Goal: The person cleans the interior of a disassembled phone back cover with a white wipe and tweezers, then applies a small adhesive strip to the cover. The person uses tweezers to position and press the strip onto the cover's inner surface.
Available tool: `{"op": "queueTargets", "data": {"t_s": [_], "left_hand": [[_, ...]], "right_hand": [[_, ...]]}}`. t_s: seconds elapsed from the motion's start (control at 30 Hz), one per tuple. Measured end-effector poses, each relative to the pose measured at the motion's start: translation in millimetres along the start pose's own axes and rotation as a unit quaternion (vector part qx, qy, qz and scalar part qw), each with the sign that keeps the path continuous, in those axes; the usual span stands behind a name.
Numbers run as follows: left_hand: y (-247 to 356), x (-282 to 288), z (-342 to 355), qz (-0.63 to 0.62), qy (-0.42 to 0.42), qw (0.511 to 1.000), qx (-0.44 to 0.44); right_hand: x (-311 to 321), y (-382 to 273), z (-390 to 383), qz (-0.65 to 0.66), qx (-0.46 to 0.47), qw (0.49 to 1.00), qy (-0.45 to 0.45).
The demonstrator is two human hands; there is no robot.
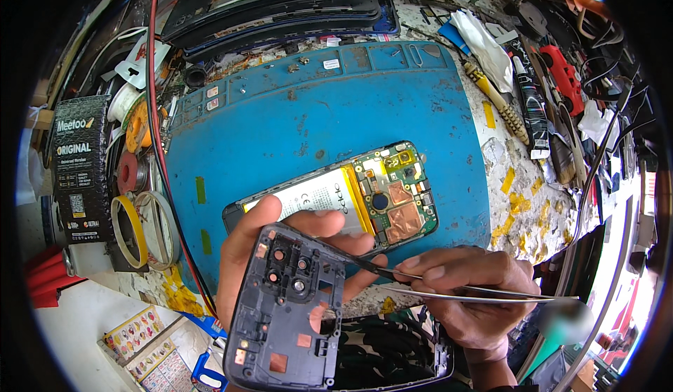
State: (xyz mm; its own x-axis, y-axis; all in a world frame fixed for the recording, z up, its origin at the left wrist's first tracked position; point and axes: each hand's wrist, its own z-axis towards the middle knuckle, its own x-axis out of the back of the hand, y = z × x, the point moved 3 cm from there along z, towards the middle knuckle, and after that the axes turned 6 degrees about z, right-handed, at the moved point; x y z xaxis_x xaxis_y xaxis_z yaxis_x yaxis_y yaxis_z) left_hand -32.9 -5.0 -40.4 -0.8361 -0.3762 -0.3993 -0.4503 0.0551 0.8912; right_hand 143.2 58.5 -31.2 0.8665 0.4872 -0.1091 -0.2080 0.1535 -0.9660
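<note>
My left hand (238, 255) grips a black plastic phone housing (280, 322), turned so that its inside shows, with round camera holes and copper-coloured patches. The fingers curl behind its upper edge. My right hand (480, 287) pinches metal tweezers (470, 299), whose tips point left at the housing's upper right edge. Whether the tips touch it I cannot tell. Beyond both hands lies an opened phone (301, 199), tilted on a blue work mat (259, 133). Its white battery, yellow strip and green circuit board with copper foil are bare.
Phone shells (280, 24) are stacked behind the mat. On the left are a black printed packet (80, 171), tape rolls (130, 231) and a red-and-black cable (155, 126). A worn brush (498, 101), a black tube (536, 115) and a red-handled tool (561, 77) lie to the right.
</note>
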Motion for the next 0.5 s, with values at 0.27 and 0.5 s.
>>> {"op": "queueTargets", "data": {"t_s": [0.27, 0.5], "left_hand": [[-0.8, 0.1, -1.0, -0.006, -0.004, 1.0, 0.0], [0.0, 0.3, 0.0, -0.02, -0.01, 1.0, -0.002]], "right_hand": [[7.2, 4.1, -1.3, 0.123, -0.002, 0.992, 0.02], [7.4, 1.5, -1.5, 0.077, 0.015, 0.996, 0.032]]}}
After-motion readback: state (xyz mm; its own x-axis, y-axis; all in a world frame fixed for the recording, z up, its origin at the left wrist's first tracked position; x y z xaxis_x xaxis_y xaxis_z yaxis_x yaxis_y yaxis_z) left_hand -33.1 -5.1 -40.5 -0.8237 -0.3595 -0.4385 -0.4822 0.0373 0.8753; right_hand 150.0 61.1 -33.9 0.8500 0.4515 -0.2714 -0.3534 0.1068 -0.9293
